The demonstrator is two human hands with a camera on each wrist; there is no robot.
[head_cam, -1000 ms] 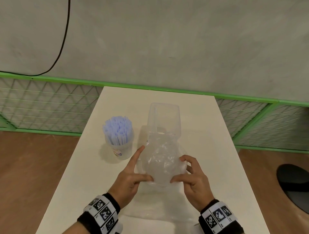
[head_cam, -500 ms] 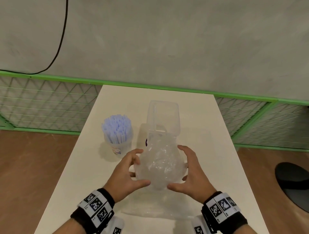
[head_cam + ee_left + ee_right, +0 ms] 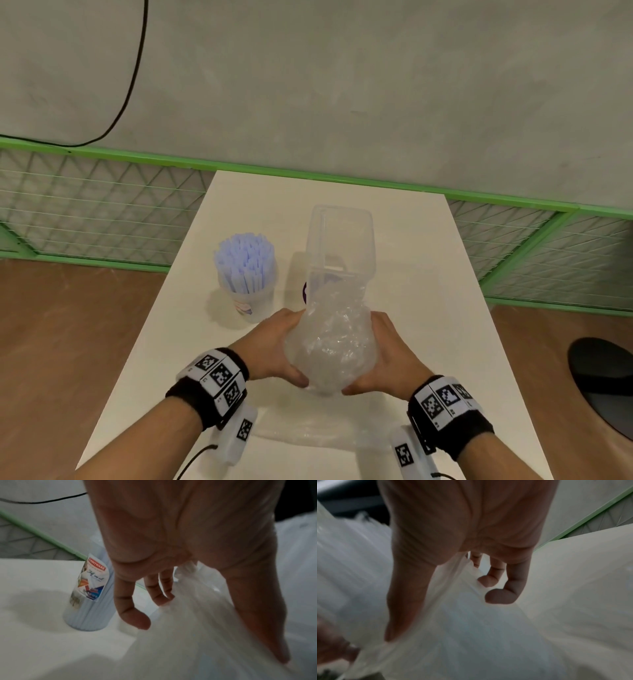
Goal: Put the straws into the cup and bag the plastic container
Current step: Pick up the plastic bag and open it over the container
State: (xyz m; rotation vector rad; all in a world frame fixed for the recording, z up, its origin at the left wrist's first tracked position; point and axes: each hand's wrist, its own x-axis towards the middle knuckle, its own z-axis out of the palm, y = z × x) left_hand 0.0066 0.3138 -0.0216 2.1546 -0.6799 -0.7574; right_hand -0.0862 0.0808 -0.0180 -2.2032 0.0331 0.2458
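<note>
Head view: both hands are wrapped around a crumpled clear plastic bag (image 3: 330,346), left hand (image 3: 270,344) on its left flank, right hand (image 3: 387,353) on its right, thumbs underneath toward the body, fingers curled onto the film. The bag bunches up between the palms and its far end sits at or around the near end of the clear plastic container (image 3: 339,246), which stands just beyond the fingertips; can't tell whether the bag mouth is actually over the container's end or only pressed against it. Risks, as I read it: the film is thin and slippery, so the mouth could collapse or slide off a corner if one side gets pulled harder; the container looks light and tall, so a forward push could tip or skid it across the surface (image 3: 428,308). The cup (image 3: 251,301) beyond the left hand already holds the pale blue straws (image 3: 245,263) upright, close enough that a left elbow swing could knock it. Bag is translucent and heavily wrinkled; container is see-through, rectangular, open-looking. More loose film lies flat below the wrists.
</note>
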